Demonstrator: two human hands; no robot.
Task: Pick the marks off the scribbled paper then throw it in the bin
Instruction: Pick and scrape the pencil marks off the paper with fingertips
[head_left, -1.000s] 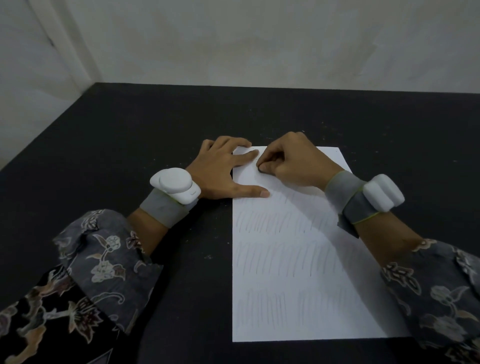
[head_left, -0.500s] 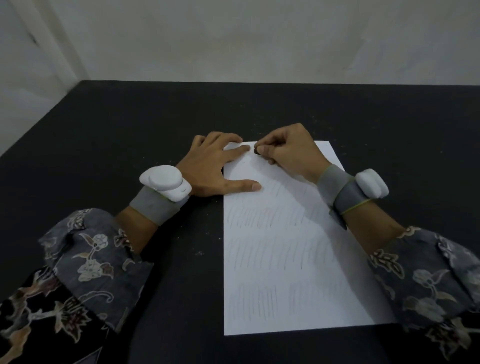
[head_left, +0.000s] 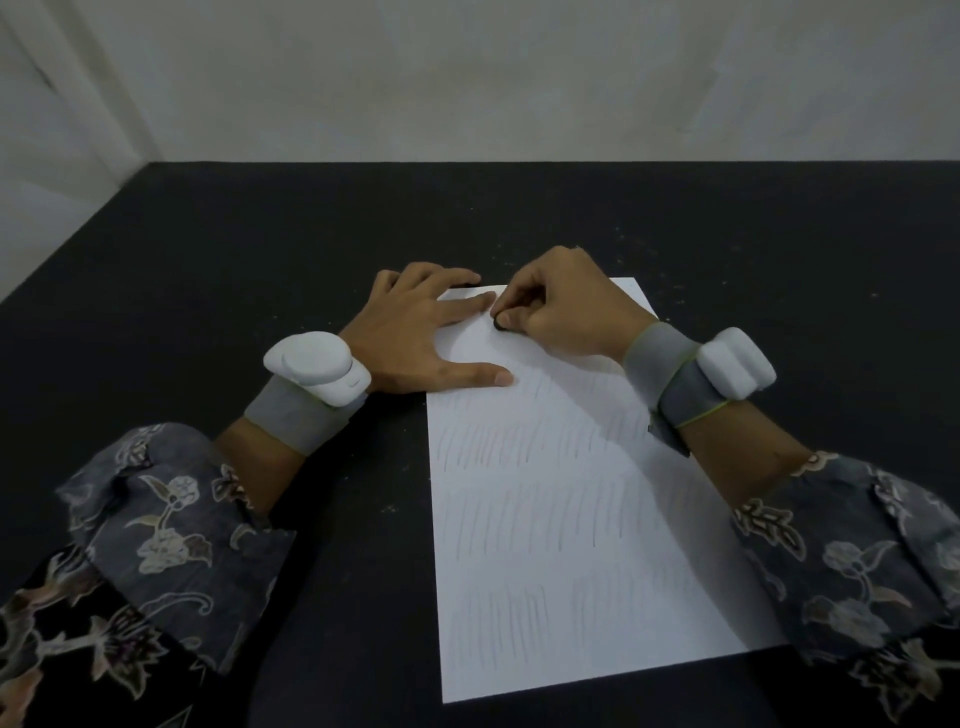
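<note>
Now, seen from the head camera, the right hand (head_left: 566, 312) has slid a little back toward the person from the far edge of the paper (head_left: 571, 519), where it sat half a second ago, and the small dark eraser (head_left: 501, 325) it pinches between thumb and curled fingers presses on the sheet just beside the left index fingertip. The left hand (head_left: 415, 338) has kept its place at the paper's far left corner: fingers straight and spread, index and thumb lying flat on the sheet, the other fingers reaching past its far edge onto the table (head_left: 260, 260). The sheet itself has not moved.

The paper is a smooth white rectangle lying flat, its long side running away from the person, and it carries rows of faint, slanted grey pencil strokes (the band nearest the hands looks paler, almost bare). The eraser is a dark, rounded nub, mostly hidden by the fingers. The table is matte black, with tiny pale specks scattered beyond the paper's far edge. Each wrist wears a grey fabric band with a smooth, rounded white device: the left device (head_left: 317, 366) left of the paper, the right device (head_left: 735, 366) off its right edge. Patterned floral sleeves (head_left: 156, 519) cover both forearms.
</note>
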